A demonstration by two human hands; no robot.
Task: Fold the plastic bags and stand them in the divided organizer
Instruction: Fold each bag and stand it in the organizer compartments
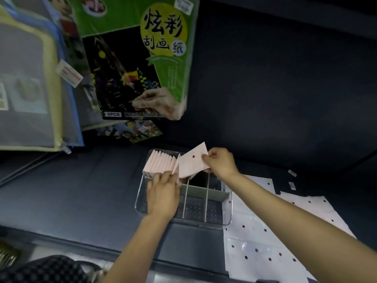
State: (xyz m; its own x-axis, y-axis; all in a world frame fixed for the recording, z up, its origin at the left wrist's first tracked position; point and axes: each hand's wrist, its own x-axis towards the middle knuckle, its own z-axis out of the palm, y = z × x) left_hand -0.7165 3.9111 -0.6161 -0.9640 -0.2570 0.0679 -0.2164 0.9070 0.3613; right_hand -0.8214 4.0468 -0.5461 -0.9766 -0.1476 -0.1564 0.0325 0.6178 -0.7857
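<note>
A clear divided organizer [228, 209] sits on the dark table. Several folded pale pink bags [158, 164] stand in a row in its far left compartment. My right hand [221, 162] pinches another folded bag [192, 163], white with a dark red dot, tilted above the far middle of the organizer. My left hand [163, 193] reaches into the left side, its fingers touching the near end of the standing row and holding a bag edge back. The other compartments look empty.
Unfolded white bags with dark red dots [259, 237] lie flat to the right of the organizer. A green scratch-paper pack [140, 58] and mesh zip pouches [30, 88] hang at the upper left. The table's front edge [102, 248] runs below my arms.
</note>
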